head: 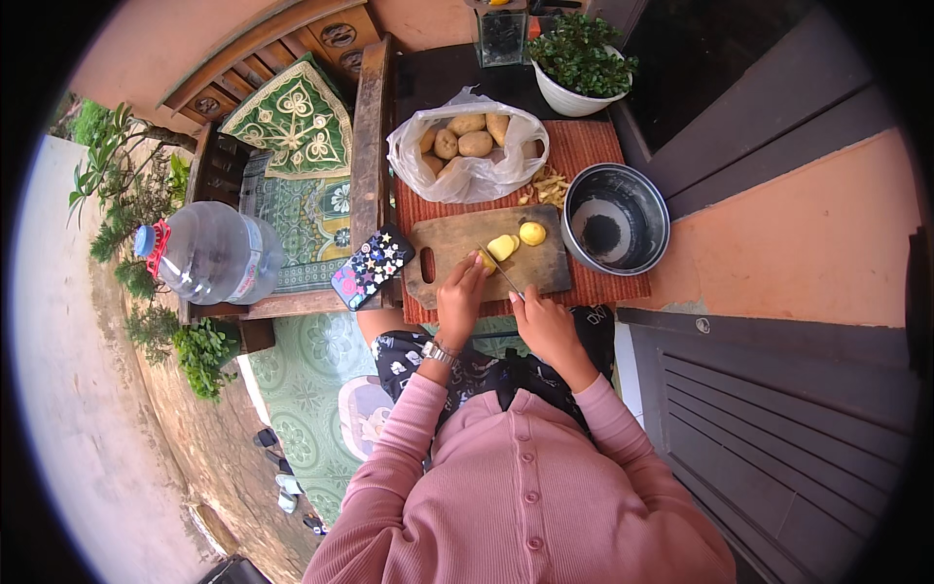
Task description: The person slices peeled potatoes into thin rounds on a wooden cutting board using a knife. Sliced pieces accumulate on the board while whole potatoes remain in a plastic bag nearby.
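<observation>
My left hand (461, 292) holds a piece of peeled potato (487, 260) against a wooden cutting board (452, 232). In my right hand (543, 321) is a knife (500, 269), its blade beside that piece. Potato slices (502, 247) lie just past the blade, and a rounded peeled potato piece (533, 233) rests farther right on the board. Beyond the board stands an open plastic bag (408, 157) of unpeeled potatoes (475, 144). Potato peels (549, 187) lie between the bag and a dark metal bowl (615, 219). The knife's handle is mostly hidden in my fingers.
A phone in a star-patterned case (372, 268) lies on the wooden bench arm (371, 146) left of the board. A large plastic water bottle (219, 252) is on the bench. A potted plant (580, 87) and a glass container (500, 36) stand at the table's far side.
</observation>
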Demonstrator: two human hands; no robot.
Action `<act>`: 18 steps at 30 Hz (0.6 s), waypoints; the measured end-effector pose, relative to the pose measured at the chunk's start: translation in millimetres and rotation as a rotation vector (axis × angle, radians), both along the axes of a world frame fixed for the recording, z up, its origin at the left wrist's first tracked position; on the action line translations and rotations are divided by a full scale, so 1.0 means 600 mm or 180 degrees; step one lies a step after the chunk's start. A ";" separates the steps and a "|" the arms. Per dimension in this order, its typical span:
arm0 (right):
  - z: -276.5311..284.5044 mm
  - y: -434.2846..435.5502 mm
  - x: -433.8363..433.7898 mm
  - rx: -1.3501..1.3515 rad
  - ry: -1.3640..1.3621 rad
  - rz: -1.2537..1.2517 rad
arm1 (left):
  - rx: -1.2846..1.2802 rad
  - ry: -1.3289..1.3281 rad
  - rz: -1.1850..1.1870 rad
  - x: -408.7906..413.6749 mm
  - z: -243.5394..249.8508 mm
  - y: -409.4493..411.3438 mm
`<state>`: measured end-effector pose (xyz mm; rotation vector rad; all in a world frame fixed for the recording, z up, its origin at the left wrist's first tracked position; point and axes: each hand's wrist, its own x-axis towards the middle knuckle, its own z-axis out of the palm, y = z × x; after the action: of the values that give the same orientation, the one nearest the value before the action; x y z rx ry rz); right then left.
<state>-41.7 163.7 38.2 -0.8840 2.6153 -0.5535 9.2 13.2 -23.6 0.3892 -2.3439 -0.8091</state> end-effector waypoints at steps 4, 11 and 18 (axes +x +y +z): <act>0.001 -0.004 0.003 -0.0012 -0.0071 -0.0039 | -0.0014 0.0004 0.0000 0.001 -0.001 -0.001; -0.014 -0.010 0.004 -0.0040 0.0096 0.0062 | -0.0051 -0.0040 -0.0026 0.001 0.001 -0.002; -0.012 -0.013 0.008 0.0025 0.0300 0.0074 | -0.0160 -0.0010 -0.0024 0.000 -0.003 -0.003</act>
<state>-36.8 156.0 31.2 -0.9588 2.6855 -0.5066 9.5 11.7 -25.3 0.3608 -2.3649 -0.7520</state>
